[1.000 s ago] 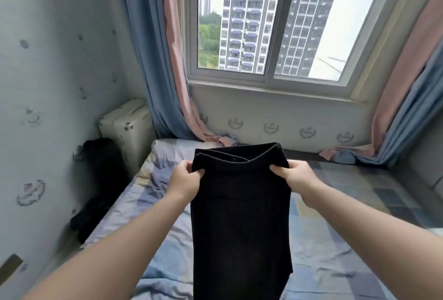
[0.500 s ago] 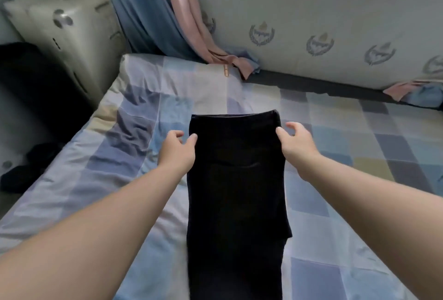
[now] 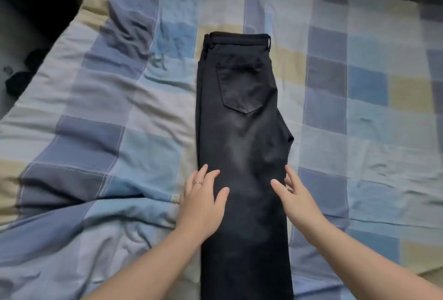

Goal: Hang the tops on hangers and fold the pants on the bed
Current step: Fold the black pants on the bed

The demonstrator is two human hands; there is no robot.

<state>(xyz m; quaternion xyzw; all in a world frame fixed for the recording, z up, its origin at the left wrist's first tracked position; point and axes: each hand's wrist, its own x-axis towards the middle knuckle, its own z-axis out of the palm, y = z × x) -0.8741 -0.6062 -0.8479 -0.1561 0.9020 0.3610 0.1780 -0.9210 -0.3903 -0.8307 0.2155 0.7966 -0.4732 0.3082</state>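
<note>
While the fingers [image 3: 212, 176] of the left hand [image 3: 200, 203] lie straight and slightly spread, they rest flat on the left edge of the long black denim pants [image 3: 242, 136], palm down, pinching nothing. A thin silver ring [image 3: 198, 182] sits on one of them. The right hand [image 3: 297, 201] mirrors it at the pants' right edge. Its fingers [image 3: 290, 175] are extended and relaxed, with the thumb laid on the black cloth and nothing gripped. Whether the outer fingertips touch cloth or bedding cannot be told. Both bare forearms enter from the bottom of the view, one on each side of the pants.

The pants lie flat on the bed [image 3: 395, 179], folded lengthwise leg over leg into one narrow strip. The waistband [image 3: 239, 37] is at the far end, and the legs run toward the person and out past the bottom edge. A back patch pocket [image 3: 239, 86] faces up just below the waistband. A small point of crotch fabric pokes out on the right side about midway down. The cloth looks faded grey down the middle.

Under them is a wrinkled checked bed cover [image 3: 148, 146] in blue, grey, beige and white squares, most creased at the left and near-left. Left of the bed, dark items [image 3: 16, 81] lie low in a shadowed gap, too dim to identify.
</note>
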